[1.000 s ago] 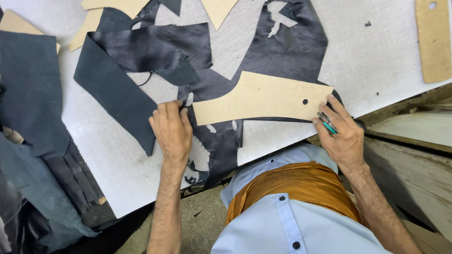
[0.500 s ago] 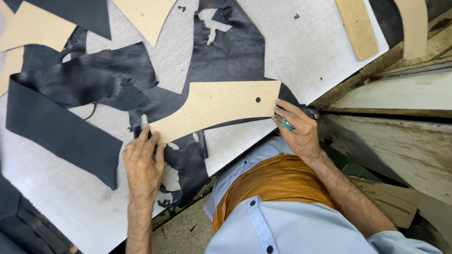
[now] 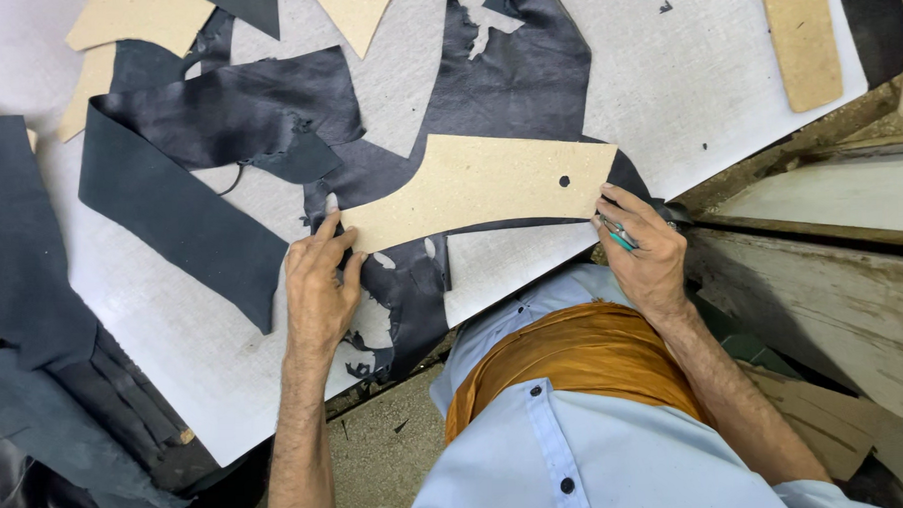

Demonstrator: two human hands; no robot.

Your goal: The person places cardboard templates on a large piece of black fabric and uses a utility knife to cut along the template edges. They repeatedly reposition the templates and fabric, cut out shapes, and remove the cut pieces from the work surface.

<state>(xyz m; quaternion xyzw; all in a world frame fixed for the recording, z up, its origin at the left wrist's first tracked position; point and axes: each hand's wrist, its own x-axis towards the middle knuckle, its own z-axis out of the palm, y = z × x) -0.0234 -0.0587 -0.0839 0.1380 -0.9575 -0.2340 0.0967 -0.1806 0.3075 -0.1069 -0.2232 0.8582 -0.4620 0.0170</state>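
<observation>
We press left hand (image 3: 318,289) flat on cardboard pattern (image 3: 479,188) end; right hand (image 3: 647,252), clamped on green-handled knife (image 3: 619,236), rests at opposite end, over dark leather (image 3: 535,71).

Tan cardboard template (image 3: 474,188), speckled, pinned between left hand (image 3: 318,289) and right hand (image 3: 647,252). Dark navy leather (image 3: 525,76), faintly glossy, spread beneath it and beyond both hands. Pale grey table top (image 3: 686,96) underneath. Teal, possibly green, tool (image 3: 619,236) gripped in right hand. Light blue shirt (image 3: 579,460) and orange cloth (image 3: 575,355) near the wrists.
</observation>
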